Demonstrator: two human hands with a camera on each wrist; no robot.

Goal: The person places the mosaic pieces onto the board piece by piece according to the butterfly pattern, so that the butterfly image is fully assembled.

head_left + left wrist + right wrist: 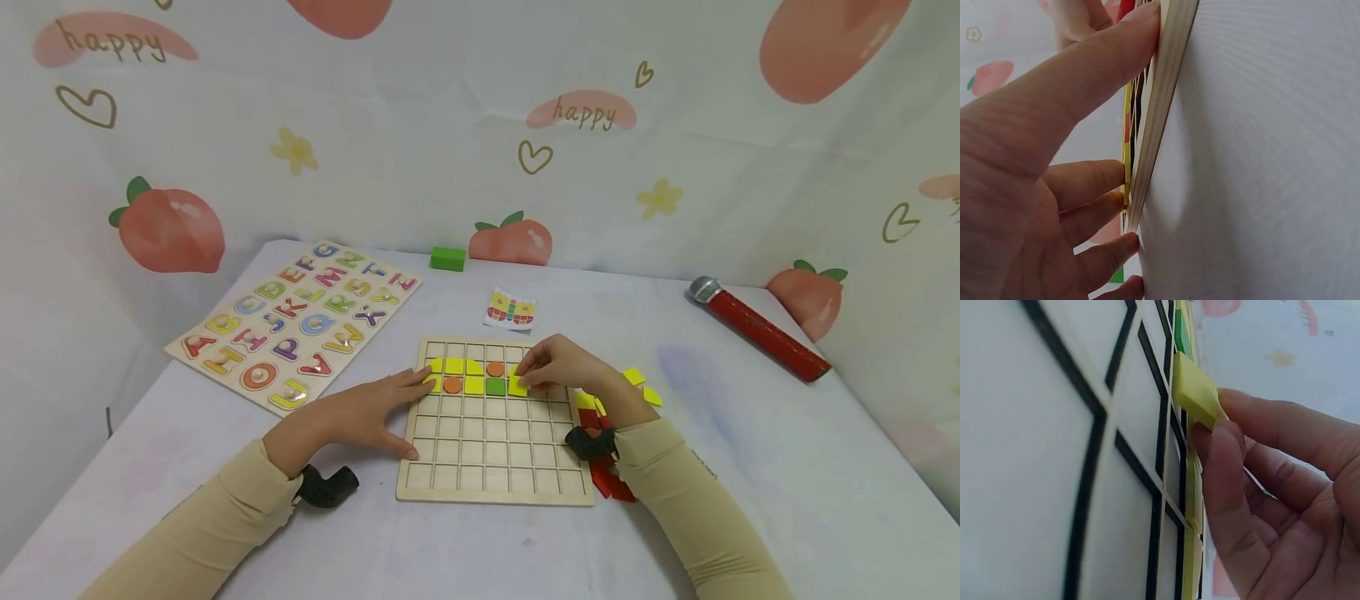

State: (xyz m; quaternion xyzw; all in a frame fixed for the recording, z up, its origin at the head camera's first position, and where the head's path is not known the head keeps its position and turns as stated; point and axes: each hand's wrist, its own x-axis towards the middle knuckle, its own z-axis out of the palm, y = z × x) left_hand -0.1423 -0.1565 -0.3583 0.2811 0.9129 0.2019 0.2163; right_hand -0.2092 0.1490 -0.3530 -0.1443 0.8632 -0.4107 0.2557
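My right hand [558,365] pinches a flat, straight-edged yellow tile [1195,389]!
It's tilted at the pale wooden board of square cells [496,430], just beside a flat green square tile [496,387]; my left hand [372,414], apart from the right, spreads along the layered edge, touching another flat yellow tile [436,365].

One bench [450,550] carries one grid board [495,497], one letter board [294,330], one picture card [512,310], one green block [447,259] and one red microphone [761,330]; two orange discs [453,385] and one green square [496,386] show on the grid.
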